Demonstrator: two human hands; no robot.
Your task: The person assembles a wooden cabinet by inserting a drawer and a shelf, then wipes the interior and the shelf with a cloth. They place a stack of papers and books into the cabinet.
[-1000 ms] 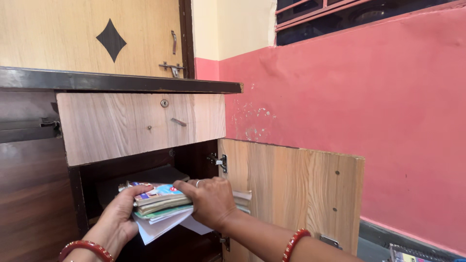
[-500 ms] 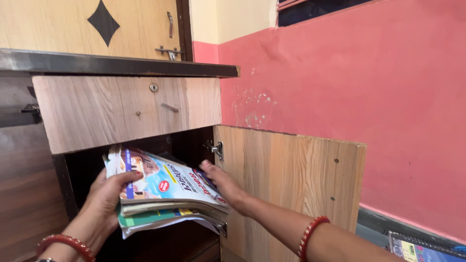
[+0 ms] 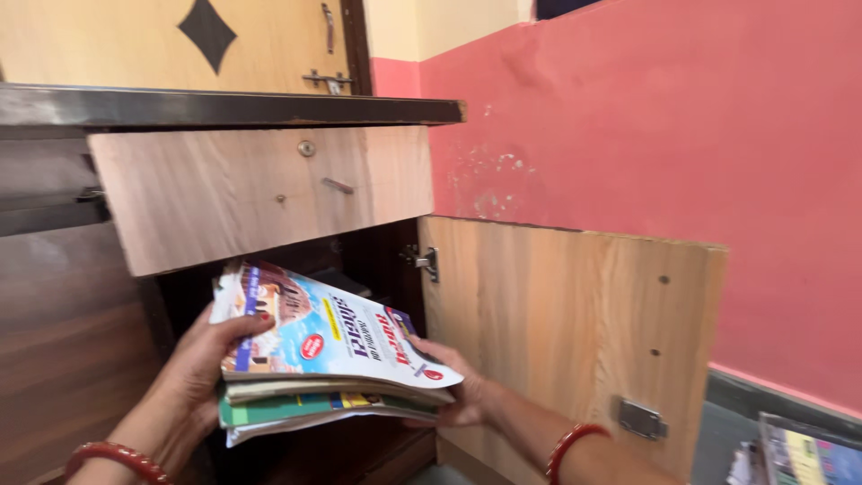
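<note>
Showing room: pink wall (image 3: 682,135), wooden cabinet (image 3: 260,193), door (image 3: 566,332) swung open.
Books (image 3: 328,355): colourful stack, level, before the opening.
Left hand (image 3: 202,364): clasping the stack's edge.
Right hand (image 3: 458,395): cupped beneath it.

Stack of books (image 3: 328,359): several thin paperbacks, colourful glossy cover on top, green cover beneath. Position: lower centre-left of frame, lying flat, tilted slightly downward right.

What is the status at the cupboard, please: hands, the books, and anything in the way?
Left hand and right hand both grip the stack of books. Stack tilted, at the cupboard opening. Cupboard door open to the right; drawer front juts out just above.
</note>
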